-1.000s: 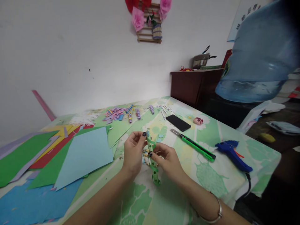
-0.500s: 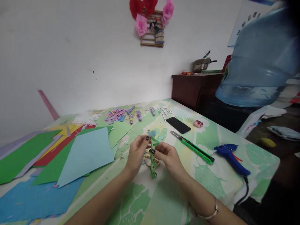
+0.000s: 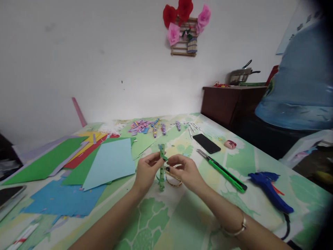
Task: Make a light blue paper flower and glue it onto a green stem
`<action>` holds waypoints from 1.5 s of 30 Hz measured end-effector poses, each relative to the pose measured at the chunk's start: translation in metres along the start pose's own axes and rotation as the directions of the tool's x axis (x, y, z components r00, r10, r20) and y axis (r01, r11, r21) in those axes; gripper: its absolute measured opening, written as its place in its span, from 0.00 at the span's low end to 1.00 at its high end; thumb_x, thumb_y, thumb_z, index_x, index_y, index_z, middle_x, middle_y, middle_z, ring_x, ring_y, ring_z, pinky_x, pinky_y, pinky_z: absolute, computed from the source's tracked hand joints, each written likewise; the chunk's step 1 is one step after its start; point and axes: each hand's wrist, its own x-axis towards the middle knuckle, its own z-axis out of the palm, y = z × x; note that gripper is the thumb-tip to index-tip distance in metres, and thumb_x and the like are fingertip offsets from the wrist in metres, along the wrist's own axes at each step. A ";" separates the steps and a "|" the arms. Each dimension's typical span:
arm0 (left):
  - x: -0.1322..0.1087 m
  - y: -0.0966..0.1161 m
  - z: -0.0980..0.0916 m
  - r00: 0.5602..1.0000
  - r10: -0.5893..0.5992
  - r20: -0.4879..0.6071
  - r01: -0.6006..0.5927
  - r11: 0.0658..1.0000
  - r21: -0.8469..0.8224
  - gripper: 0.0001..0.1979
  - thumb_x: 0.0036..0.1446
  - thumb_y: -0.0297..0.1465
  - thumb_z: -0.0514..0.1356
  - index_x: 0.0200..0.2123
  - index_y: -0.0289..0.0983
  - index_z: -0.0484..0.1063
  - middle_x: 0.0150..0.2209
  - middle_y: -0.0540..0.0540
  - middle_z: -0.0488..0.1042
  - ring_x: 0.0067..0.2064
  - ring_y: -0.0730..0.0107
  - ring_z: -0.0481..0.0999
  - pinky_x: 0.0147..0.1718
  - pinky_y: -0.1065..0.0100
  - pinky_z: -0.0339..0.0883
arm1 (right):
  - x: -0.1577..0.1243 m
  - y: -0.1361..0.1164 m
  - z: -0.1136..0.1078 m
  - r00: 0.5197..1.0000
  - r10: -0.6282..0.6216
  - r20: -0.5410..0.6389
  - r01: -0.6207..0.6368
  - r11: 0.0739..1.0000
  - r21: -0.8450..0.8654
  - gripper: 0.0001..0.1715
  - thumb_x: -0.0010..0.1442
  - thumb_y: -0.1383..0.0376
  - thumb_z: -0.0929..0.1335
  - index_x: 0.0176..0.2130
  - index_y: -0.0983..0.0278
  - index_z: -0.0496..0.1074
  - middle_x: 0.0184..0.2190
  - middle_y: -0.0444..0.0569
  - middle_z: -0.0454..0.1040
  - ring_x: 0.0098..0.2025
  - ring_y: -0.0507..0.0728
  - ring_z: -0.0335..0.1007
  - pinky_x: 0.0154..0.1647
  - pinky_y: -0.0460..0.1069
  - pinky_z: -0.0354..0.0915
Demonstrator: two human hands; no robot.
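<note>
Upright between my hands stands a narrow green roll with dark spots and curled strip ends. My left hand is closed on its middle, thumb and fingers pinched together. At its right side, the curved fingers of my right hand are closed on a loose green strip that comes off the roll; the exact grip is partly hidden. A thin gold-coloured ring lies on the table just behind and below my right fingers. A bracelet is around my right wrist.
A green utility knife, blade out, and a blue glue gun lie to the right. Beyond are a black phone and a small red case. Coloured sheets cover the left; paper scraps sit at the back.
The view has turned left. The green roll is turned and raised slightly between my hands, with my right thumb now off its front.
</note>
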 end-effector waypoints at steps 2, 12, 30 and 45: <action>0.003 0.001 -0.006 0.994 0.096 -0.057 -0.086 0.985 0.147 0.09 0.46 0.31 0.63 0.33 0.37 0.79 0.29 0.47 0.77 0.32 0.66 0.73 0.34 0.69 0.67 | 0.011 -0.006 -0.011 1.000 -0.029 -0.012 0.028 0.999 -0.040 0.10 0.48 0.67 0.69 0.34 0.64 0.73 0.34 0.50 0.75 0.37 0.56 0.71 0.38 0.51 0.67; -0.001 0.001 -0.014 0.986 0.065 0.151 -0.094 0.977 0.191 0.10 0.53 0.32 0.57 0.34 0.40 0.79 0.25 0.47 0.69 0.25 0.70 0.70 0.25 0.70 0.66 | 0.048 0.000 -0.005 0.984 -0.053 0.168 0.000 0.953 0.302 0.13 0.47 0.62 0.72 0.36 0.64 0.75 0.33 0.48 0.76 0.36 0.53 0.71 0.40 0.50 0.65; 0.013 -0.009 -0.017 0.986 -0.164 0.019 0.164 0.986 -0.005 0.13 0.42 0.34 0.66 0.32 0.34 0.79 0.25 0.45 0.76 0.28 0.67 0.73 0.31 0.67 0.66 | 0.058 0.020 -0.039 0.992 -0.066 -0.103 0.081 0.985 0.154 0.16 0.54 0.59 0.65 0.40 0.66 0.71 0.34 0.51 0.76 0.33 0.52 0.71 0.34 0.48 0.66; 0.158 -0.065 -0.013 0.974 -0.221 -0.048 0.205 0.775 0.597 0.08 0.34 0.28 0.68 0.18 0.34 0.71 0.13 0.51 0.68 0.23 0.68 0.71 0.26 0.69 0.61 | 0.075 0.050 -0.078 0.990 -0.052 -0.133 -0.065 0.664 -0.744 0.13 0.49 0.75 0.65 0.32 0.63 0.75 0.32 0.49 0.77 0.37 0.56 0.71 0.39 0.48 0.61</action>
